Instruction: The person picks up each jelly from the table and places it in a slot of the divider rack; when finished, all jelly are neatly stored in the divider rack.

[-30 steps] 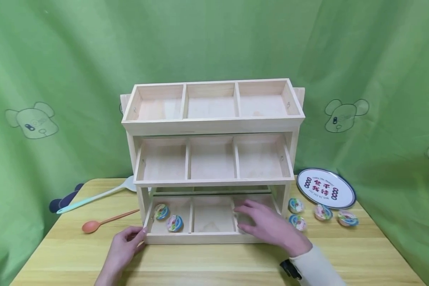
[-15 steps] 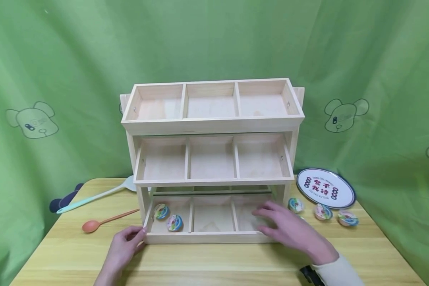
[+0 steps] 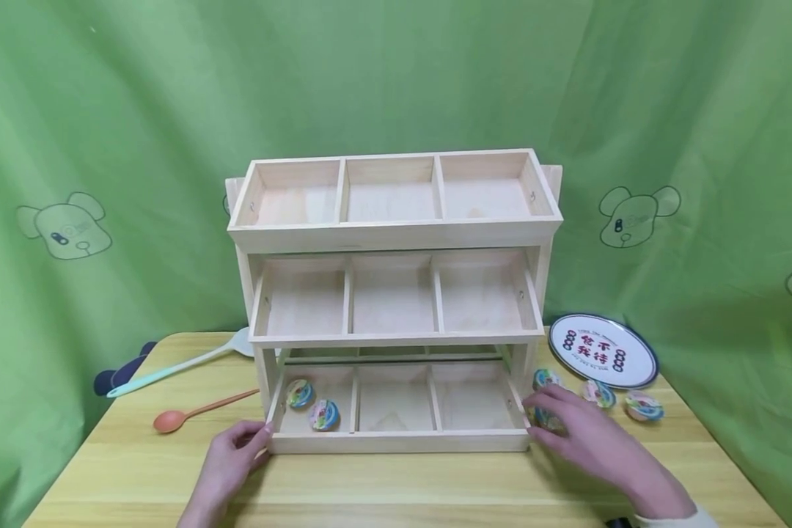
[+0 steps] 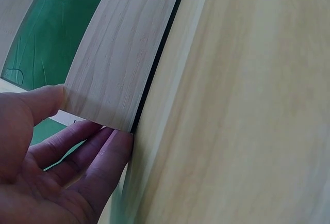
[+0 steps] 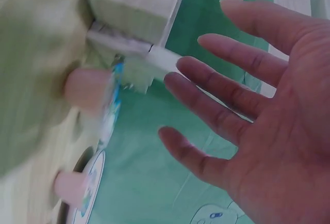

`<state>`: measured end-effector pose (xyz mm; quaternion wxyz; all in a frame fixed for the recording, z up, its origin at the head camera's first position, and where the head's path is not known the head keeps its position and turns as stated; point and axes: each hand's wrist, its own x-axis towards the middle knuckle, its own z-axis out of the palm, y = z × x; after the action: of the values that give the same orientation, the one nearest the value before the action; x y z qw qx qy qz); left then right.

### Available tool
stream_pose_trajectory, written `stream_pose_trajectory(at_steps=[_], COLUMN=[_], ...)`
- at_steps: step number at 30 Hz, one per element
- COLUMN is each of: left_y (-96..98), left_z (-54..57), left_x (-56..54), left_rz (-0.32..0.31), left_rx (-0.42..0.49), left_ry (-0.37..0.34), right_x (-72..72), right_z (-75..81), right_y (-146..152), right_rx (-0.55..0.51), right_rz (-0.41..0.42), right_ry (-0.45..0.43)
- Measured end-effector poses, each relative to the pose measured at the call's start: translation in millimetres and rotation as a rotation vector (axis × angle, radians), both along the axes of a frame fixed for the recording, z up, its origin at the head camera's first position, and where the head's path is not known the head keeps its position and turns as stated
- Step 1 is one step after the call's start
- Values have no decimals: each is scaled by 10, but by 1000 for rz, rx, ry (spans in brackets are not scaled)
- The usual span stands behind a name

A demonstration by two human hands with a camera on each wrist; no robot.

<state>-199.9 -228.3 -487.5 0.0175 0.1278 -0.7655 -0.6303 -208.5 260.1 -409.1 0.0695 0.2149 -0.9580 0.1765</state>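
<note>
A pale wooden three-tier rack (image 3: 396,235) stands on the table, each tier split into three compartments. My left hand (image 3: 231,466) grips the front left corner of its bottom tray, with the thumb at the upper edge and the fingertips lower down. Two small jelly cups (image 3: 300,394) with colourful lids lie in that tray's left compartment. My right hand (image 3: 587,440) is just beyond the tray's right end, over more jelly cups (image 3: 548,379) that it partly hides. In the right wrist view its fingers are spread and hold nothing.
Right of the rack are more jelly cups (image 3: 644,405) and a white oval plate (image 3: 603,352) with red characters. To the left lie an orange spoon (image 3: 170,420) and a light turquoise-handled utensil (image 3: 171,368). A green curtain (image 3: 396,73) hangs behind.
My right hand has moved right, out of the bottom tray's right compartment to the jelly cups beside the rack. My left hand stays at the tray's corner.
</note>
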Motion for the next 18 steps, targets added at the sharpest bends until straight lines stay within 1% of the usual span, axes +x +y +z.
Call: stream_pose_trajectory(at_steps=[3,6,11,18], left_y=[-2,1,9,6], left_z=[3,8,15,2], left_x=[-5,-7,-4,-9], left_rz=[-2,2,-3,-1], left_rx=[0,1,6,3], left_ry=[0,-3,-1,-7], right_x=[18,21,5,-32], right_z=[-27,-47,-94,-213], right_y=[68,119,185,260], right_rx=[-16,-24,7,58], right_rz=[-23,-25,-38,-67], right_ry=[-5,20,51,4])
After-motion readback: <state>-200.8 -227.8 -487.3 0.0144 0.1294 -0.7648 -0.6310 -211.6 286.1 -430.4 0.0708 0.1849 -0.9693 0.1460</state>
